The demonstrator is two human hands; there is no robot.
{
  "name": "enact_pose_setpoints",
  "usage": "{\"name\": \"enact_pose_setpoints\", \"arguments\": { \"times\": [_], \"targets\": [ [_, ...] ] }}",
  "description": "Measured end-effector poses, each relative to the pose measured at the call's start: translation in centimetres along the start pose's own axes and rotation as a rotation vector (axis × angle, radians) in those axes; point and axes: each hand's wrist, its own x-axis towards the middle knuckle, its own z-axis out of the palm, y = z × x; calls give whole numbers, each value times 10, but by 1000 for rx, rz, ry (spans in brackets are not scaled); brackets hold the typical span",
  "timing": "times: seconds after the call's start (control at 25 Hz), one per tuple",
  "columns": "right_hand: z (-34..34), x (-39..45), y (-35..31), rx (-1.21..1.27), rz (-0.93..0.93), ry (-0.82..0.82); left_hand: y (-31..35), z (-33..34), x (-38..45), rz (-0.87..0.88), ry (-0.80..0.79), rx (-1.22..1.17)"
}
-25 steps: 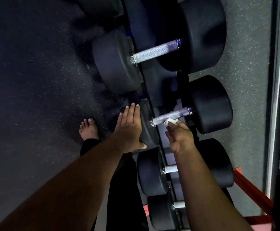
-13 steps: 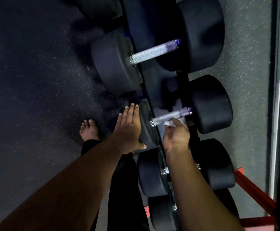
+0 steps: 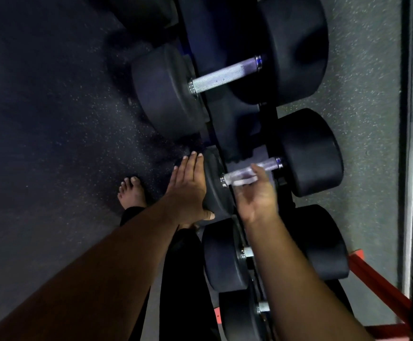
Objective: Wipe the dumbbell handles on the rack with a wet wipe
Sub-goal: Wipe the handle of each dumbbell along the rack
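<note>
Near the middle of the frame, right hand point(image 3: 255, 198) curled around a handle point(image 3: 252, 173) with the white wipe point(image 3: 243, 181) pinched under it, left hand point(image 3: 188, 190) flat with straight fingers on the dumbbell's point(image 3: 311, 153) near end, bare foot point(image 3: 131, 193) at left

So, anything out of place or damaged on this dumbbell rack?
Nothing stands out. The black rubber dumbbells sit squarely in the rack; the right hand wipes one knurled steel handle, while the left hand steadies its end.
</note>
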Motion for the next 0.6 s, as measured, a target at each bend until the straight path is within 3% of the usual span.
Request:
{"name": "enact_pose_setpoints", "arguments": {
  "times": [0.16,0.28,0.4,0.6],
  "targets": [
    [8,-3,-8,29,-270,183,1,0,2,-17,-2,-30],
    [23,-1,-6,-105,-199,235,2,-2,0,-7,2,-31],
    [24,16,-30,-109,-130,157,1,0,0,-2,13,-33],
    [-10,1,-2,-74,-187,39,5,7,-6,-1,116,6]
  ]
}}
